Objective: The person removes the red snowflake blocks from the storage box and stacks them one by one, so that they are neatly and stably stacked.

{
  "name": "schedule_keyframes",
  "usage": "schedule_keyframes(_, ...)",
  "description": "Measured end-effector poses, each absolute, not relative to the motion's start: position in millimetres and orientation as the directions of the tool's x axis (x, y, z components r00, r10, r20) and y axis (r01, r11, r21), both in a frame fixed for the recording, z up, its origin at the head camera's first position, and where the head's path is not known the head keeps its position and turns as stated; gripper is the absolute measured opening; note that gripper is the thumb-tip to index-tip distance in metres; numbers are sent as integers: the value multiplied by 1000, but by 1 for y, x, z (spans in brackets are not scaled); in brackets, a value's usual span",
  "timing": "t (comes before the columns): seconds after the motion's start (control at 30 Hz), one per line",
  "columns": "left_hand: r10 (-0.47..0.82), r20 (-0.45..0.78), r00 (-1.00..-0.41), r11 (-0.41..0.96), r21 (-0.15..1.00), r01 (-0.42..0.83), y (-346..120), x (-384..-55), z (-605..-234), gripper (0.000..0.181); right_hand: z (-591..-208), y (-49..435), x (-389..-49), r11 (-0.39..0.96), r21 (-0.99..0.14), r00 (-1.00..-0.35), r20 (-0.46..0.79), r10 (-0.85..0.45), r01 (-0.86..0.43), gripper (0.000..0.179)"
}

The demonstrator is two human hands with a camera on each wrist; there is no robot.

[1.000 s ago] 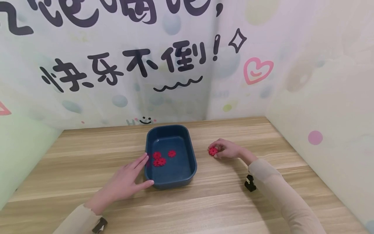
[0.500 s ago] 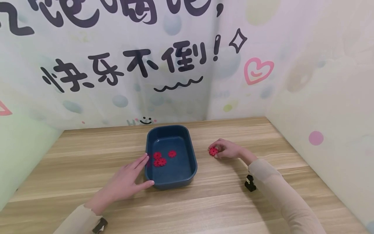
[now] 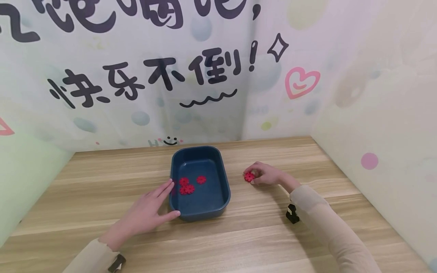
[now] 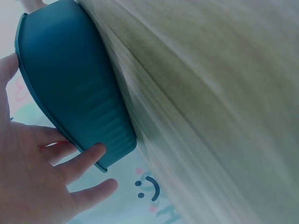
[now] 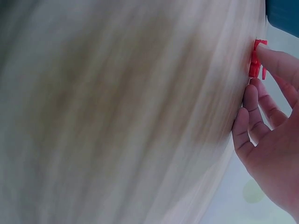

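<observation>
A dark blue rectangular bin [image 3: 205, 214] stands on the table with several red flower-shaped discs [image 3: 201, 179] on its floor, mostly toward the left side. My left hand [image 3: 145, 214] lies against the bin's left side, fingers spread and nearly straight; in the left wrist view, fingertips [image 4: 97, 150] touch the rim and outer wall. Right of the bin, my right hand [image 3: 268, 175] holds a red flower-shaped disc [image 3: 249, 177] between thumb and fingers, low at the tabletop. Seen edge-on in the right wrist view, the red disc [image 5: 255, 58] sits at the thumb tip; part of it is hidden.
The wood-grain table [image 3: 246, 242] meets a printed cloth backdrop [image 3: 218, 117] behind the bin. A pale side wall [image 3: 372, 125] rises on the right, another on the left. Black wrist bands [image 3: 292, 213] sit at both sleeves.
</observation>
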State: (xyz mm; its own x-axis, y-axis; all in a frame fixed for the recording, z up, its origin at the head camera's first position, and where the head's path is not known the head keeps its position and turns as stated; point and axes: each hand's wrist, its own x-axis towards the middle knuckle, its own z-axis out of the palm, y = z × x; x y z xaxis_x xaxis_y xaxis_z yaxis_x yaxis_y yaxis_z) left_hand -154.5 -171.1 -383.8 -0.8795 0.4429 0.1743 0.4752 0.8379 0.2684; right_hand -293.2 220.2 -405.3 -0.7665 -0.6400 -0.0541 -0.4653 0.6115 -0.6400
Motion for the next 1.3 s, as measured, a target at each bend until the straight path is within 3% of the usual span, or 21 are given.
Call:
schedule_keyframes(0.57, 445, 179, -877, 838, 261, 479, -172, -155, -387, 84, -405, 223, -292, 593, -665, -763, -53, -644, -454, 45)
schedule_keyframes(0.87, 447, 174, -877, 837, 264, 479, -171, -156, -386, 83, -381, 223, -293, 577, -598, -787, 154, -598, -556, 34)
schedule_keyframes(1.0, 445, 175, -878, 838, 264, 478, -172, -156, -385, 82, -363, 208, -294, 574, -571, -775, 189, -603, -587, 30)
schedule_keyframes(1.3, 446, 170, -879, 843, 252, 476, -172, -156, -385, 81, -311, 131, -289, 561, -586, -735, 90, -673, -585, 30)
